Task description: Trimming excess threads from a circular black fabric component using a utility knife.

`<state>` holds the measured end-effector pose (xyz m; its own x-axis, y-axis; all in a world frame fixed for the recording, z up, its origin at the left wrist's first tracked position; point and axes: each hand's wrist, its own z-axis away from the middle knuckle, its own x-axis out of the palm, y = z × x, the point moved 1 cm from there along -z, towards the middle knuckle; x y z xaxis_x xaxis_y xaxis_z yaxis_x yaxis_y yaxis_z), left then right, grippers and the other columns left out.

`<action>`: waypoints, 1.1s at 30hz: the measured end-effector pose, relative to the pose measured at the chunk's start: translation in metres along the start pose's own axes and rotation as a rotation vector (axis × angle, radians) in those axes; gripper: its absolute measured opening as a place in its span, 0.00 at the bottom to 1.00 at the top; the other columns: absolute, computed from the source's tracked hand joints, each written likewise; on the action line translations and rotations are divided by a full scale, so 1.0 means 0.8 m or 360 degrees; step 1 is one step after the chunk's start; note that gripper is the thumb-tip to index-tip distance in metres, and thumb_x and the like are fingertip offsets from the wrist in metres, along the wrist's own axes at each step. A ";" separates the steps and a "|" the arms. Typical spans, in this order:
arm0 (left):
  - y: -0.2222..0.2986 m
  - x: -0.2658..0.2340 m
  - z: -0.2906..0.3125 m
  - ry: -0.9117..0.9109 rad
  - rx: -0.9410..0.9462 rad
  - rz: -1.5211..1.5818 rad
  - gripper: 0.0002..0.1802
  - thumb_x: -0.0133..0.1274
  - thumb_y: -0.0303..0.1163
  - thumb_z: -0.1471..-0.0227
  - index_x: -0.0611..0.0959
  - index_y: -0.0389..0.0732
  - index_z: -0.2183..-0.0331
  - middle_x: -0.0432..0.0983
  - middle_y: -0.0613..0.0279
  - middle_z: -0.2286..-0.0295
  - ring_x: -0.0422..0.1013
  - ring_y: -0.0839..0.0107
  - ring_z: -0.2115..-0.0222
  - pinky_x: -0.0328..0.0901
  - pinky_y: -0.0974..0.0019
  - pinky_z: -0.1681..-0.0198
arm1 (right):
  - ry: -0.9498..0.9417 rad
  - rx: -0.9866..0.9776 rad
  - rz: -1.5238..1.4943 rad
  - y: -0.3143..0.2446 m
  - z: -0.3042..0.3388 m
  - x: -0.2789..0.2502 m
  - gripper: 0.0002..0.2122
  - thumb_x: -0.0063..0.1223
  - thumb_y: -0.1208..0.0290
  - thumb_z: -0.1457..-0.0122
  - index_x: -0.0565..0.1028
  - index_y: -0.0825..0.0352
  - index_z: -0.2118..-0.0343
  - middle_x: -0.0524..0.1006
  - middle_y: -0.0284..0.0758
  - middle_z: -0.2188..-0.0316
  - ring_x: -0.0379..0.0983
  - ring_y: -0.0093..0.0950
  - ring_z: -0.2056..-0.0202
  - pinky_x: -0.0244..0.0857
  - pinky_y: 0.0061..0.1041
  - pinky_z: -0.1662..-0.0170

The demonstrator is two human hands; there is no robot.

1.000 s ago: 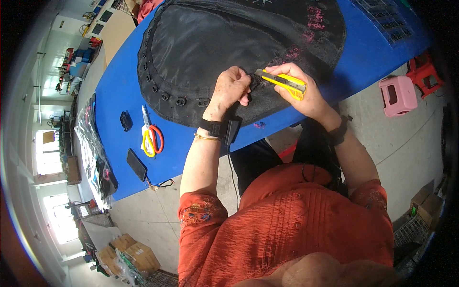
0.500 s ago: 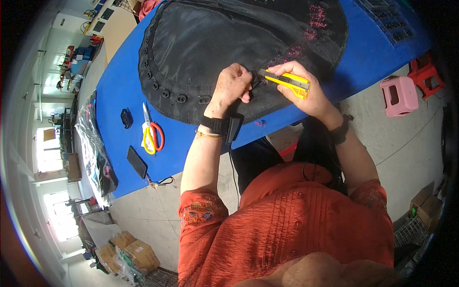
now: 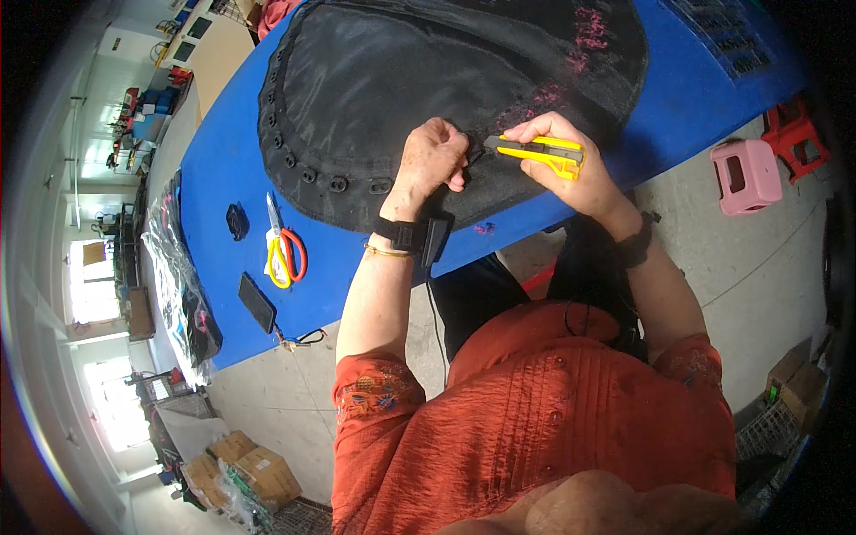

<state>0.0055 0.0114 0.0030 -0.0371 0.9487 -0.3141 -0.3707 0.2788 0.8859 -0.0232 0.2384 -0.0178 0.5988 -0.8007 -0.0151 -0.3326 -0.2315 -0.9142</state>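
A large rounded piece of black fabric (image 3: 383, 98) lies over the table, with several small black oval fittings (image 3: 338, 184) along its left and near edge. My left hand (image 3: 432, 158) is closed, pinching the fabric near its front edge; what lies right under the fingertips is hidden. In my right hand (image 3: 571, 165) is a yellow utility knife (image 3: 563, 159), its blade pointing left toward the left hand, a short gap from those fingers. Pink thread scraps (image 3: 540, 96) are scattered on the fabric to the right.
The blue table (image 3: 227, 312) also carries scissors (image 3: 283, 254) with red and yellow handles, a black phone (image 3: 257, 301), a small black object (image 3: 236, 221) and plastic-wrapped goods (image 3: 178, 285). Pink (image 3: 747, 178) and red (image 3: 796, 143) stools stand at right. Cardboard boxes (image 3: 263, 473) sit at lower left.
My right hand has moved slightly to the right with the knife, taking the blade a little farther from my left hand. The left hand stays almost still on the fabric.
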 end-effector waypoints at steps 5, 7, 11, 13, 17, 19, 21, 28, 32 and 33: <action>0.001 0.002 0.002 0.0017 0.0037 -0.0052 0.07 0.51 0.30 0.43 0.72 0.35 0.68 0.72 0.62 0.82 0.69 0.74 0.89 0.65 0.71 0.86 | 0.0051 0.0044 -0.0106 0.009 -0.001 -0.004 0.13 0.55 0.83 0.47 0.70 0.68 0.59 0.76 0.38 0.57 0.73 0.26 0.53 0.66 0.27 0.47; -0.001 -0.001 0.002 -0.0002 0.0030 -0.0035 0.08 0.52 0.30 0.43 0.72 0.36 0.68 0.72 0.62 0.81 0.69 0.74 0.89 0.65 0.72 0.86 | 0.0055 0.0143 -0.0148 0.003 -0.001 -0.004 0.13 0.55 0.83 0.47 0.70 0.68 0.59 0.77 0.37 0.57 0.73 0.26 0.53 0.66 0.27 0.47; 0.009 0.001 0.009 -0.0040 0.0032 -0.0045 0.12 0.56 0.32 0.44 0.71 0.36 0.66 0.71 0.63 0.81 0.69 0.76 0.88 0.64 0.73 0.85 | 0.0112 0.0250 -0.0245 0.000 0.001 -0.002 0.14 0.55 0.83 0.49 0.70 0.67 0.59 0.78 0.36 0.59 0.74 0.25 0.54 0.67 0.26 0.49; 0.011 -0.001 0.011 -0.0056 0.0068 -0.0110 0.13 0.57 0.33 0.45 0.70 0.37 0.66 0.71 0.64 0.80 0.69 0.77 0.88 0.64 0.74 0.85 | 0.0107 0.0226 -0.0207 0.000 0.000 -0.001 0.14 0.55 0.83 0.48 0.69 0.67 0.58 0.77 0.36 0.59 0.74 0.25 0.54 0.67 0.26 0.49; 0.021 0.003 0.014 -0.0134 0.0105 -0.0354 0.14 0.59 0.33 0.46 0.70 0.37 0.68 0.70 0.68 0.81 0.68 0.79 0.87 0.63 0.75 0.85 | 0.0089 0.0226 -0.0105 -0.001 -0.001 -0.002 0.15 0.54 0.83 0.48 0.69 0.67 0.57 0.77 0.36 0.59 0.74 0.24 0.55 0.68 0.26 0.49; 0.016 0.002 0.012 -0.0174 0.0104 -0.0354 0.13 0.59 0.32 0.45 0.71 0.38 0.69 0.69 0.69 0.81 0.68 0.80 0.87 0.63 0.76 0.84 | 0.0092 0.0232 -0.0104 -0.002 -0.001 0.001 0.15 0.55 0.82 0.47 0.69 0.67 0.56 0.77 0.35 0.59 0.74 0.24 0.55 0.67 0.25 0.49; 0.012 0.002 0.009 -0.0222 0.0105 -0.0356 0.12 0.58 0.32 0.45 0.71 0.38 0.70 0.69 0.70 0.82 0.68 0.80 0.87 0.63 0.76 0.84 | 0.0103 0.0239 -0.0100 0.000 -0.001 0.003 0.15 0.56 0.81 0.46 0.69 0.68 0.56 0.77 0.35 0.60 0.74 0.24 0.55 0.67 0.25 0.50; 0.007 -0.001 0.007 -0.0296 0.0129 -0.0240 0.09 0.53 0.31 0.42 0.73 0.37 0.71 0.69 0.70 0.82 0.68 0.80 0.88 0.64 0.76 0.84 | 0.0114 0.0223 0.0037 -0.002 -0.001 0.007 0.11 0.60 0.73 0.44 0.71 0.67 0.60 0.76 0.31 0.66 0.73 0.18 0.62 0.67 0.21 0.57; 0.014 -0.001 0.008 -0.0262 0.0092 -0.0346 0.12 0.54 0.35 0.42 0.74 0.36 0.70 0.70 0.69 0.82 0.70 0.79 0.88 0.65 0.76 0.84 | -0.0003 0.0282 0.0166 -0.002 0.000 0.003 0.11 0.55 0.79 0.42 0.70 0.67 0.56 0.74 0.30 0.61 0.71 0.18 0.57 0.66 0.20 0.53; 0.019 0.000 0.009 -0.0263 0.0092 -0.0348 0.12 0.54 0.35 0.42 0.74 0.36 0.70 0.70 0.69 0.82 0.70 0.79 0.88 0.65 0.76 0.84 | -0.0001 0.0282 0.0165 0.000 0.000 0.003 0.11 0.55 0.79 0.42 0.70 0.67 0.56 0.74 0.30 0.61 0.71 0.18 0.57 0.66 0.20 0.53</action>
<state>0.0066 0.0167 0.0194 0.1914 0.8752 -0.4443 -0.2995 0.4832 0.8227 -0.0220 0.2366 -0.0178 0.5687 -0.8147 -0.1133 -0.2594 -0.0469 -0.9646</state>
